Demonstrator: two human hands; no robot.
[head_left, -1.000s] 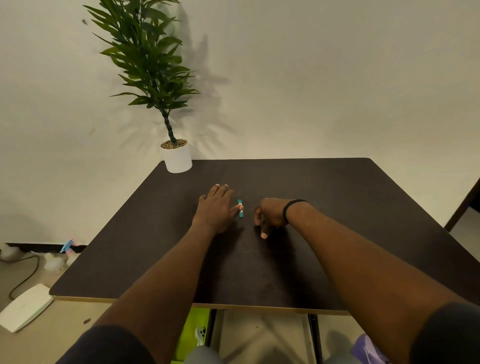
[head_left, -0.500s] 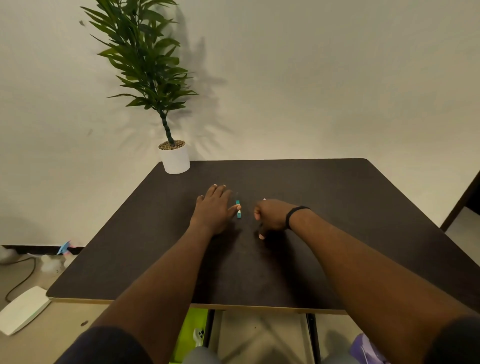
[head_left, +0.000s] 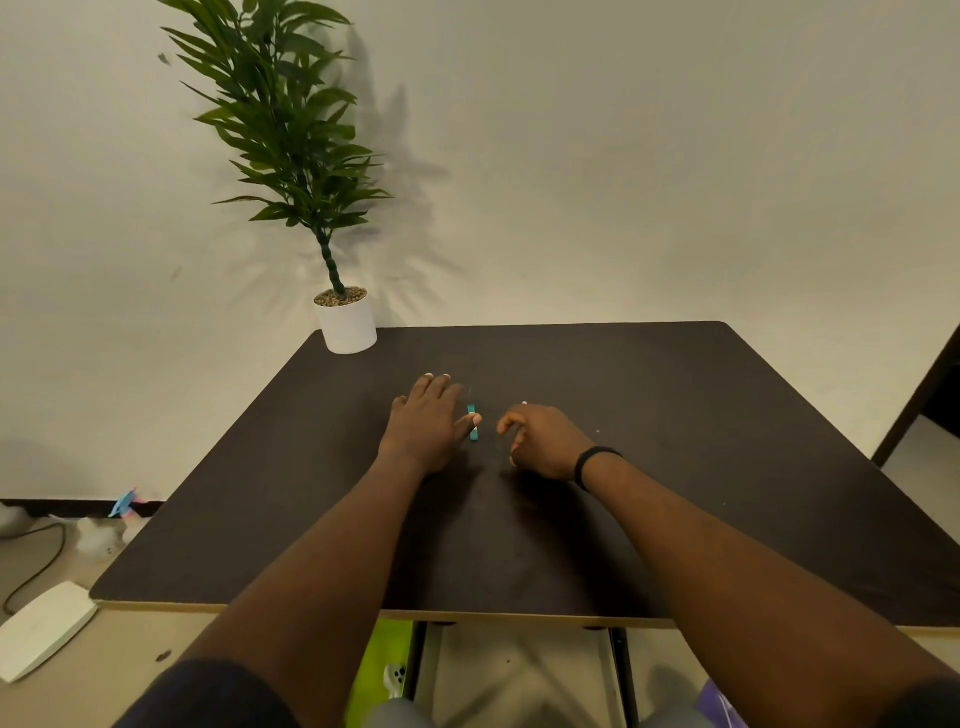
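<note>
1. Near field. Both forearms reach over the near rim of the counter (head_left: 675, 415). A flat white box (head_left: 44, 629) lies on the floor to the left and plays no part in the work.

2. Left hand. The left hand (head_left: 423, 423) lies palm down on the counter with its fingers straight and together, holding nothing. Its thumb tip touches the teal stick (head_left: 473, 434). It has not shifted in the last second.

3. Teal stick. The stick lies flat near the middle of the counter, between the two hands, pointing away from the person. Allowing for a slight camera tilt, its position is unchanged.

4. Right hand. The right hand (head_left: 543, 441) rests just right of the stick and does not touch it. One second ago it was a tighter fist. Its fingers have now loosened to a slack curl, with one fingertip raised at the far side. The wrist, which wears a black wristband (head_left: 595, 462), has swung nearer to the person. Nothing shows inside the curl.

5. Meaning. The left thumb probably acts as a stop that braces the stick. The loosening right hand looks like preparation for a pinch. The stick is not yet lifted, so the pickup is only at its start. The next move calls for a short leftward reach with finger and thumb. A thin stick on a hard surface may slide away if the thumb releases early.

6. Far field. A white plant pot (head_left: 349, 325) stands at the far left corner, well apart from the hands.
</note>
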